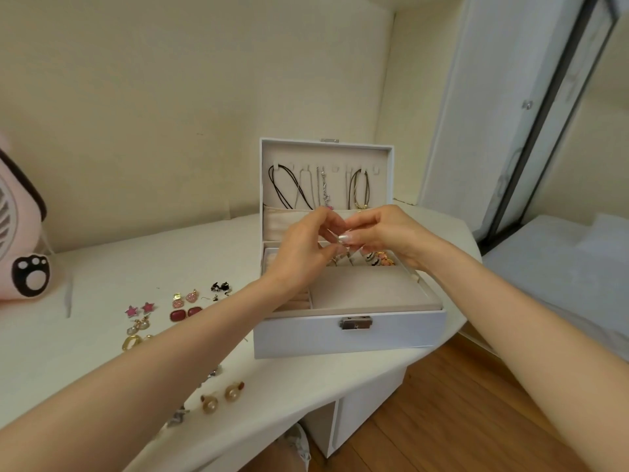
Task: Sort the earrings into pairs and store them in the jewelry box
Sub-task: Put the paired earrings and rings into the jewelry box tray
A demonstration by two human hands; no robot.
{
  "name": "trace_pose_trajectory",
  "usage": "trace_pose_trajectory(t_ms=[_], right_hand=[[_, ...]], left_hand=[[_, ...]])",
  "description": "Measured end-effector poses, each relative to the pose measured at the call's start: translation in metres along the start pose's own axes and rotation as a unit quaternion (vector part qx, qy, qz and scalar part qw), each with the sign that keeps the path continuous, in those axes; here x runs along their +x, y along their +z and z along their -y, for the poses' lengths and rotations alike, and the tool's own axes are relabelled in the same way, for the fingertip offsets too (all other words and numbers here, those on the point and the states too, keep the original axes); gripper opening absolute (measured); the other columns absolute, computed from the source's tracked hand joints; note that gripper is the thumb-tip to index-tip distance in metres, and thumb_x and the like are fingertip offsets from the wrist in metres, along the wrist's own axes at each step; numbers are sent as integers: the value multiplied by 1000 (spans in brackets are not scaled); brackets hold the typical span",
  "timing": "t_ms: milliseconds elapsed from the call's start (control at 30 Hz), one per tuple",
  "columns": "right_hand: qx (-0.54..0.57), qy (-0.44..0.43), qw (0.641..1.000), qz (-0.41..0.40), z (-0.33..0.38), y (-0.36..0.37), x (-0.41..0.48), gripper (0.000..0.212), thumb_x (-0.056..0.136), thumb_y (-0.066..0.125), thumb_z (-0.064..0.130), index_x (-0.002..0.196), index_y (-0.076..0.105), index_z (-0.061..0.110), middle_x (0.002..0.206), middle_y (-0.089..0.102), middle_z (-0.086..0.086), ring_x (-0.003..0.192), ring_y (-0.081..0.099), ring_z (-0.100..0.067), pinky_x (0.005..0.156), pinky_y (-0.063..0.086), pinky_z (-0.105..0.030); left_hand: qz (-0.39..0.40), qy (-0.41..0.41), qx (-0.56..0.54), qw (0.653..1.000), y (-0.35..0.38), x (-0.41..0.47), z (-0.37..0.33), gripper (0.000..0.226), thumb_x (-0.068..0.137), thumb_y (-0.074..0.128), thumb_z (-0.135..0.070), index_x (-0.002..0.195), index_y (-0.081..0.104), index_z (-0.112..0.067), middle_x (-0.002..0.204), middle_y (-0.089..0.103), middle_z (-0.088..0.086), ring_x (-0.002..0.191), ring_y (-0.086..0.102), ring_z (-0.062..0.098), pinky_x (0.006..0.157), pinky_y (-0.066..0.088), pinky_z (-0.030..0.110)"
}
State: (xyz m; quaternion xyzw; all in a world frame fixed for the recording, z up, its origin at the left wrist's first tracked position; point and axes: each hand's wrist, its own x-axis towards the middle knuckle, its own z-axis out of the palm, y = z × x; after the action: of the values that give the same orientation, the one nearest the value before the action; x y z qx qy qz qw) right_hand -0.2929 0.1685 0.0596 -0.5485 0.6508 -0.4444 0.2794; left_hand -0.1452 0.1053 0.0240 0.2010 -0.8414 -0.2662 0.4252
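- The white jewelry box stands open at the middle of the white table, with its lid upright at 12 o'clock and necklaces hanging inside the lid.
- My left hand and right hand meet over the back compartments of the box. The fingers of both are curled and the tips come together, as in a pinch.
- What is between the fingertips is too small and too hidden for me. I cannot tell if either hand really grips an earring or only touches the other hand.
- Some small colourful pieces already lie in a back compartment, at 5 o'clock from the right hand. I judge that storing has begun.
- The wide front compartment shows only its lining.
- Most earrings are on the table, at 8 to 9 o'clock from the box, and they look already set two by two: pink star earrings, red rectangular earrings, pink glitter earrings and black earrings.
- Nearer to me, at 7 o'clock from the box, lie pearl studs, a gold hoop and some silver pieces, partly behind my left arm.
- My judgement: the sorting is mostly done, and the storing is at an early stage, with many pairs left to carry over.
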Motion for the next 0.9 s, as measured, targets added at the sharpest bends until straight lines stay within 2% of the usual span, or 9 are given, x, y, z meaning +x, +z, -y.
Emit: trace_pose_trajectory(t_ms=[100, 200, 300, 400, 467, 567, 633, 767, 900], right_hand=[[-84, 6, 994, -72, -6, -6, 6, 18, 78, 71, 1, 86, 74, 16, 82, 70, 0, 74, 62, -11, 62, 48, -18], [-135, 23, 983, -124, -18, -11, 12, 9, 76, 73, 2, 84, 74, 8, 71, 68, -3, 58, 62, -5, 53, 49, -12], [-170, 16, 974, -149, -29, -11, 16, 6, 76, 74, 4, 75, 73, 10, 68, 68, -7, 53, 61, -8, 55, 52, -16], [-236, -3, 960, -153, -37, -9, 18, 5, 74, 76, 12, 77, 75, 14, 71, 69, -1, 65, 59, -9, 67, 50, -25], [-288, -10, 946, -150, -39, -7, 18, 6, 73, 78, 19, 78, 75, 20, 74, 67, 4, 71, 56, -8, 67, 42, -24], [-312, -10, 938, -149, -40, -7, 20, 7, 72, 79, 20, 76, 75, 22, 73, 65, 7, 76, 54, -9, 67, 37, -23], [-312, -6, 938, -149, -40, -7, 21, 7, 71, 79, 18, 76, 75, 21, 67, 62, 10, 74, 54, -10, 66, 39, -24], [-309, 6, 941, -138, -42, -5, 24, 7, 72, 79, 13, 76, 75, 18, 61, 59, 11, 69, 57, -12, 71, 52, -32], [-313, 8, 939, -140, -42, -4, 27, 10, 71, 79, 11, 73, 74, 19, 66, 64, 8, 77, 61, -13, 68, 49, -29]], left_hand=[[-20, -17, 19, 999, 5, -2, 6, 22, 84, 61, -5, 102, 54, -15, 108, 59, -3, 89, 58, 10, 67, 45, 14], [-36, -37, 31, 998, 5, -2, 9, 14, 88, 55, -5, 98, 56, -14, 106, 58, 0, 86, 57, 12, 66, 44, 15], [-35, -34, 44, 998, 4, -2, 10, 11, 88, 54, -5, 95, 58, -12, 104, 58, 0, 84, 55, 12, 66, 41, 10], [-30, -31, 58, 997, 4, -3, 9, 11, 88, 54, -5, 94, 60, -12, 102, 54, -3, 82, 52, 9, 67, 38, 4], [-28, -31, 62, 997, 4, -3, 8, 11, 88, 53, -5, 93, 60, -13, 102, 54, -2, 81, 52, 8, 67, 37, 3], [-23, -33, 66, 997, 4, -3, 8, 12, 88, 53, -5, 91, 61, -13, 103, 55, 1, 82, 52, 9, 68, 37, 5], [-20, -33, 65, 997, 4, -3, 8, 12, 88, 53, -4, 91, 62, -12, 103, 56, 3, 82, 52, 10, 68, 37, 8], [-17, -35, 65, 997, 4, -3, 6, 13, 87, 53, -3, 91, 63, -11, 103, 56, 5, 83, 54, 12, 69, 39, 12], [-16, -36, 63, 997, 4, -4, 6, 12, 88, 53, -4, 92, 62, -11, 104, 57, 5, 85, 55, 14, 73, 41, 18]])
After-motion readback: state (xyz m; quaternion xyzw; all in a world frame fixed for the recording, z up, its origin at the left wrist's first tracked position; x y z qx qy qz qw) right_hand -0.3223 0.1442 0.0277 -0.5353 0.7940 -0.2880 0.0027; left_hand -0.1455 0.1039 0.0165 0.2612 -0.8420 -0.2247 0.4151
